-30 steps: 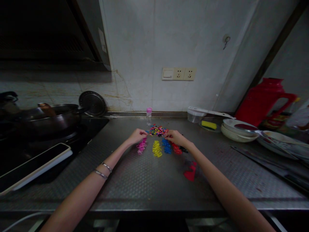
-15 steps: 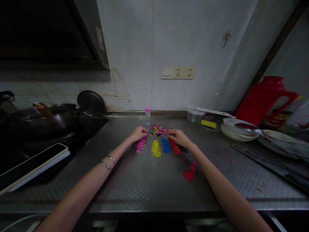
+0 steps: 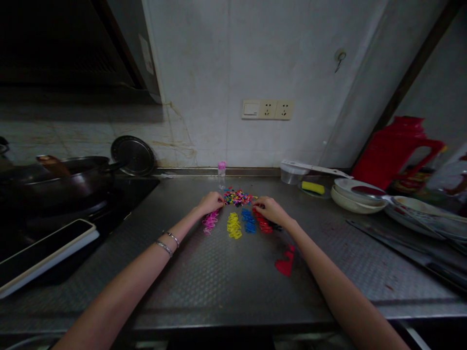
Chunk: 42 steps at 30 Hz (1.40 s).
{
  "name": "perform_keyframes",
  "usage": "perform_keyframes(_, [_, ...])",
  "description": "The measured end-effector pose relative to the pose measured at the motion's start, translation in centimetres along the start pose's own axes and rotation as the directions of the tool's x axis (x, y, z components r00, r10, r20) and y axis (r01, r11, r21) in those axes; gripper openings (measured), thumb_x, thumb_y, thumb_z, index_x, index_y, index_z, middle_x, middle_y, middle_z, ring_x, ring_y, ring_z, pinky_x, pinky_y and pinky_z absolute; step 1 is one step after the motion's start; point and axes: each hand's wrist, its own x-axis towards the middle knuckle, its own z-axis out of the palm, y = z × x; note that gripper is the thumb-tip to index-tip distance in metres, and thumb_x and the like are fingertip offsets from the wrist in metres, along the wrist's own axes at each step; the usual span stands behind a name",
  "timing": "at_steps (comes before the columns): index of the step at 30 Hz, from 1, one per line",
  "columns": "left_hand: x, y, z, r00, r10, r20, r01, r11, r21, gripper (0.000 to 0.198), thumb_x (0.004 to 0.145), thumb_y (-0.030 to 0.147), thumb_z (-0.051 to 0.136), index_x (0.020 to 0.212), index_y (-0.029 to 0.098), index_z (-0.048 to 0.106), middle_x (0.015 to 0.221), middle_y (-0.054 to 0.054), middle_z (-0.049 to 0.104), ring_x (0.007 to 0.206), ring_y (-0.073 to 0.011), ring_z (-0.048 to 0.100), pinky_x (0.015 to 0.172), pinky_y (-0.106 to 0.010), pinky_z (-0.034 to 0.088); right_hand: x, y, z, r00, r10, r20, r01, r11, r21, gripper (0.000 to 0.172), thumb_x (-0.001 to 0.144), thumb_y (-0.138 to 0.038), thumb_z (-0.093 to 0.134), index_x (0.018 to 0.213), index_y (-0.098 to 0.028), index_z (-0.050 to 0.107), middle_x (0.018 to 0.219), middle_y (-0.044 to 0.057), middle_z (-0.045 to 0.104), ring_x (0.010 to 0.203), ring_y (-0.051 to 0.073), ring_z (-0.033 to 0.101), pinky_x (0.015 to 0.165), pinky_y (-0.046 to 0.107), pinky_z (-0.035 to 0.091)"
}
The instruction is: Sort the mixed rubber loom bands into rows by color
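Note:
A mixed heap of small coloured rubber bands (image 3: 237, 197) lies on the steel counter (image 3: 226, 277). In front of it are sorted rows: pink bands (image 3: 210, 221), yellow bands (image 3: 234, 225), blue bands (image 3: 248, 220) and red bands (image 3: 263, 222). My left hand (image 3: 210, 202) rests at the heap's left edge, above the pink row, its fingers curled. At the heap's right edge, over the red row, my right hand (image 3: 269, 209) has its fingers pinched together. What either hand holds is too small to see.
A small clear bottle with a pink cap (image 3: 221, 174) stands behind the heap. A red scrap (image 3: 286, 262) lies nearer me. A wok (image 3: 54, 180) on a stove and a phone (image 3: 44, 253) are left. Bowls (image 3: 355, 197), a sponge (image 3: 313, 187) and a red thermos (image 3: 396, 150) are right.
Both hands stay at the heap's edges with small finger movements. The view has drifted slightly to the right.

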Motion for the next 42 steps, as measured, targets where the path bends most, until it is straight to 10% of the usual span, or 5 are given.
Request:
perform_keyframes(17, [-0.8,0.1,-0.4,1.000,-0.015,0.025,0.014,0.998,0.066,0.019,0.071,0.026,0.053,0.077,0.022,0.071,0.080,-0.003,0.069,0.073,-0.0157,0.060,0.063,-0.022,0.041,0.0,-0.2,-0.2,1.000,0.012,0.019,-0.012,1.000,-0.021,0.023,0.079,-0.020,0.047,0.090,-0.018,0.067,0.093,0.006,0.066,0.089,0.016,0.058,0.080,0.024,0.041])
perform_keyframes(34, [-3.0,3.4,0.4,0.976,0.195,0.092,-0.171,0.960,-0.224,0.023,0.068,0.021,0.054,0.079,0.012,0.071,0.073,-0.004,0.068,0.065,-0.0126,0.057,0.061,-0.020,0.039,-0.1,0.3,-0.7,0.997,0.081,0.003,-0.080,0.994,-0.070,0.023,0.080,-0.023,0.047,0.093,-0.019,0.066,0.095,0.006,0.064,0.093,0.017,0.054,0.083,0.024,0.039])
perform_keyframes(42, [-2.2,-0.5,-0.3,0.993,0.086,-0.078,-0.109,0.921,-0.374,0.028,0.069,0.029,0.053,0.080,0.010,0.070,0.073,-0.006,0.068,0.065,-0.0139,0.057,0.062,-0.022,0.041,-0.1,-0.1,-1.2,0.981,0.190,-0.045,-0.195,0.969,-0.153,0.025,0.080,-0.025,0.046,0.095,-0.021,0.066,0.097,0.005,0.064,0.093,0.017,0.054,0.078,0.025,0.040])
